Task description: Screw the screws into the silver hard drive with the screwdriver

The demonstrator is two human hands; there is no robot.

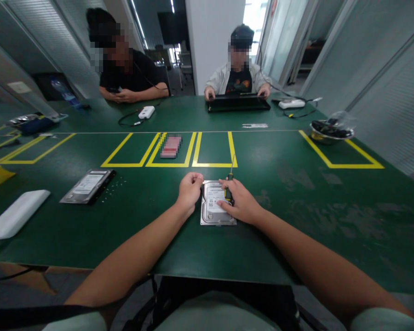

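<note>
A silver hard drive (212,202) with a white label lies flat on the green table in front of me. Its right side is partly covered by my right hand (239,197), which grips a screwdriver (230,186) with a green and yellow handle; the shaft points away from me. At the drive's upper left corner is my left hand (191,191), thumb and forefinger pinched together. Whatever sits between those fingertips is too small to name. A second hard drive (89,184) rests to the left, with several tiny pieces (112,189) scattered beside it, likely screws.
A white box-shaped device (19,212) lies at the left. Yellow tape (214,164) marks areas beyond my hands, one holding a pink object (171,146). A metal bowl (331,133) of dark items stands at right. Across sit two people; one holds a black tray-like panel (239,104).
</note>
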